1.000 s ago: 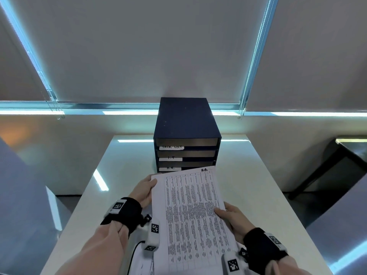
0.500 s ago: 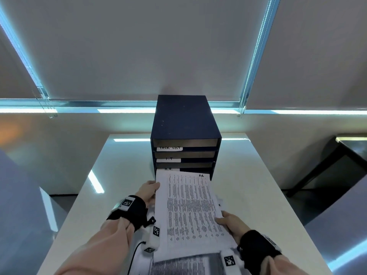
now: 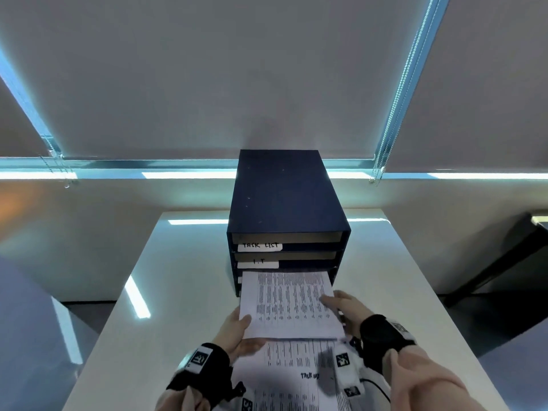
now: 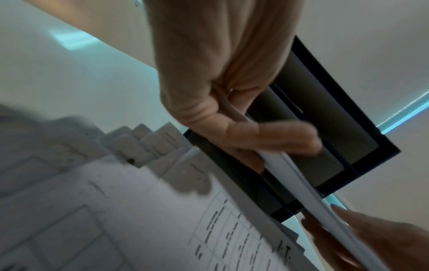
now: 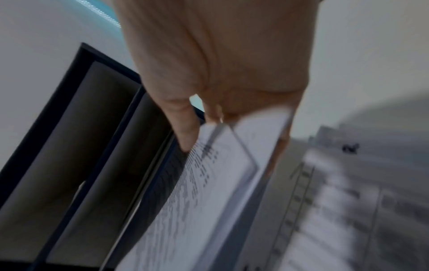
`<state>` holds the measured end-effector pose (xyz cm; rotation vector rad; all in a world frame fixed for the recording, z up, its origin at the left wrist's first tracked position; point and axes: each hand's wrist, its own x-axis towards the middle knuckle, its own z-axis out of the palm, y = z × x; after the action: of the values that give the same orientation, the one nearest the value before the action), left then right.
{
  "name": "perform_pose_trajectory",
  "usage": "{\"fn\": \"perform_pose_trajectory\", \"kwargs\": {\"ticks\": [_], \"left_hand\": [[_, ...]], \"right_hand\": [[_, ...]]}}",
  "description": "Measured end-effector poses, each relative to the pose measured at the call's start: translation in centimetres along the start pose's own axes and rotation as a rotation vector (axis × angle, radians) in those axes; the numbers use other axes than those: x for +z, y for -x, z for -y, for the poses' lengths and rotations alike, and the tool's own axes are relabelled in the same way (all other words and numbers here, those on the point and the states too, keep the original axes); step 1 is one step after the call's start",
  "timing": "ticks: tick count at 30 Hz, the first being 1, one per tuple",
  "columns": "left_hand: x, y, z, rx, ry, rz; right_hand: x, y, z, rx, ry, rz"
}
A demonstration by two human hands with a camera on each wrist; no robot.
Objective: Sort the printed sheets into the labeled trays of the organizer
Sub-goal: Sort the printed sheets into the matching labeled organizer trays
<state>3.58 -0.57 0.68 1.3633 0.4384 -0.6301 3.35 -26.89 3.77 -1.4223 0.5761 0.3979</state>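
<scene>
A dark blue organizer (image 3: 284,203) stands at the far middle of the white table (image 3: 184,277), with trays labeled TASK LIST (image 3: 260,246) and I.T (image 3: 258,263) above a third tray. A thin set of printed sheets (image 3: 289,304) has its far edge inside that third tray. My left hand (image 3: 241,324) pinches the sheets' near left corner, thumb on top. My right hand (image 3: 345,305) holds their right edge, thumb on top and fingers beneath (image 5: 185,128). The sheets' edge (image 4: 299,181) runs between both hands in the left wrist view.
More printed sheets (image 3: 293,378) lie spread on the table under my wrists, one marked with a handwritten title. A dark side table (image 3: 504,262) stands to the right. Drawn blinds hang behind the organizer.
Both hands have pushed the sheets forward and down, from held up before the organizer to their far edge entering the third tray. The camera moved closer.
</scene>
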Motion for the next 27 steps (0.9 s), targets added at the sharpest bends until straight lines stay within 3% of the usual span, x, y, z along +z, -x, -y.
{"fn": "perform_pose_trajectory", "kwargs": {"ticks": [4, 8, 12, 15, 19, 24, 27], "left_hand": [[0.8, -2.6, -0.9, 0.053, 0.068, -0.113], [1.3, -4.9, -3.8, 0.080, 0.405, -0.072], [1.5, -5.5, -6.0, 0.135, 0.401, -0.081], [1.7, -3.8, -5.8, 0.186, 0.150, -0.150], [1.2, -0.7, -1.8, 0.354, -0.289, -0.132], [-0.5, 2.7, 3.9, 0.558, -1.291, -0.035], [-1.5, 3.6, 5.8, 0.498, -1.687, 0.008]], "right_hand": [[-1.1, -1.9, -0.8, 0.174, -0.095, 0.085], [0.7, -4.7, 0.4, 0.099, -0.473, -0.041], [3.3, -5.9, 2.2, 0.022, -0.533, -0.017], [3.6, -4.3, 2.2, 0.007, -0.418, 0.060], [1.8, -0.3, -1.1, 0.006, -0.282, 0.107], [-1.2, 4.2, -8.1, 0.072, 0.040, 0.015], [-1.6, 6.0, -12.3, 0.159, 0.136, -0.064]]}}
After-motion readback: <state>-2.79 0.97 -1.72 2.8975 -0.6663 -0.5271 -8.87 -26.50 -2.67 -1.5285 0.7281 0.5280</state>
